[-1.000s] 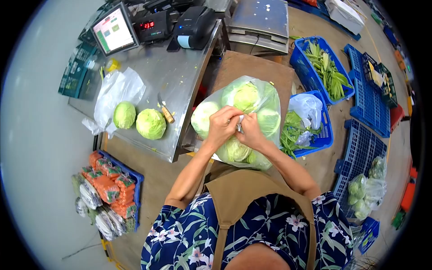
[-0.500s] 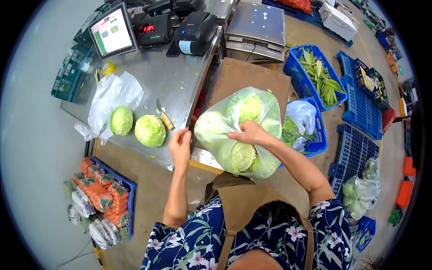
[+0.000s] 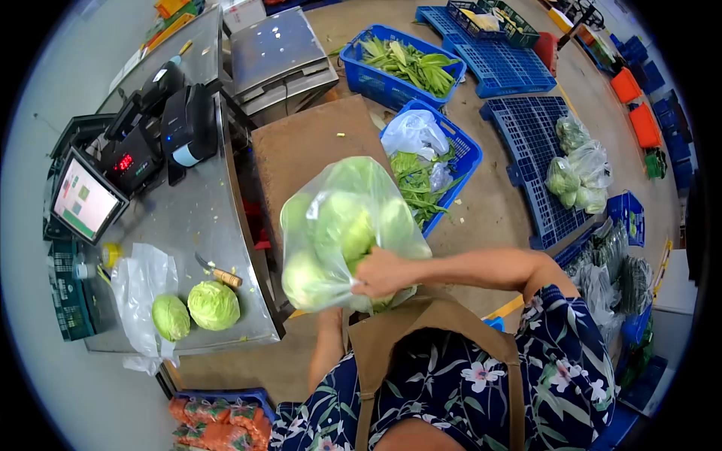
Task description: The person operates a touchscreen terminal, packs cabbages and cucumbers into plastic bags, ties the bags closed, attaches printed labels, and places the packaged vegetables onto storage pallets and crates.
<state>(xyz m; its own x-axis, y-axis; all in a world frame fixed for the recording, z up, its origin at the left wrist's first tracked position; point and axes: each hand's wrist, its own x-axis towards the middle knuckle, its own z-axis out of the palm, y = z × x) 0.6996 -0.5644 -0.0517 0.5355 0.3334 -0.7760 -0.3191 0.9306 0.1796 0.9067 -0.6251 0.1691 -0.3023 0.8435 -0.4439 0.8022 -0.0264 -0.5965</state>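
The clear plastic bag [image 3: 335,214] full of green cabbages [image 3: 357,237] is in front of you, over the near edge of the brown board [image 3: 312,131]; whether the bag touches that board you can't tell from here. Take its middle as the centre of your clock. At 5 o'clock your right hand [image 3: 381,272] has its fingers curled together, pinching a gathered fold of the plastic. At 6 o'clock your left forearm [image 3: 326,342] runs up behind the bag, which hides your left hand, so you cannot tell how those fingers stand.

Next out, at 8 o'clock, two loose cabbages [image 3: 213,305] sit on your metal table [image 3: 195,207], with a wooden-handled knife [image 3: 226,278] just beyond the right-hand one and a crumpled white bag [image 3: 144,282] beside the left one. Your 9 o'clock has the lit monitor [image 3: 86,197]; 10 o'clock has the black printer [image 3: 188,124]. Towards 11 is a flat metal scale [image 3: 277,49].

At 2 o'clock a blue crate [image 3: 468,154] carries leafy greens and a pale plastic bag. Near 1 o'clock, farther off, another blue crate [image 3: 376,84] holds long green vegetables. Orange packs [image 3: 226,434] lie at 7 o'clock.
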